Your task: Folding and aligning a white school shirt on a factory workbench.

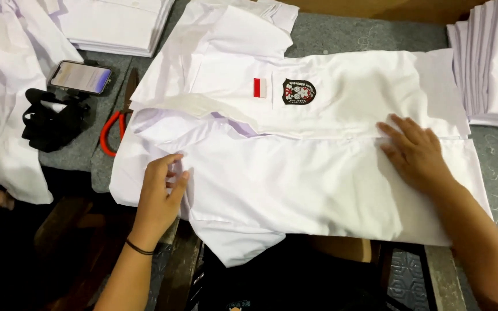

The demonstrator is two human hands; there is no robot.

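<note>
Head view: a white shirt [295, 173] lies spread front-up across the grey table [329, 34], collar toward the left, hem toward the right. The left hand [161, 193] rests near the collar, its fingers curled and pinching a fold of the cloth. The right hand [415, 154] lies flat near the hem, fingers spread open and pressing the front placket. A dark badge [298, 91] and a red-and-white patch [260, 87] sit on the chest. Red-handled scissors [116, 124] and a phone [80, 76] lie left of the shirt; folded stacks [494, 63] sit right.
</note>
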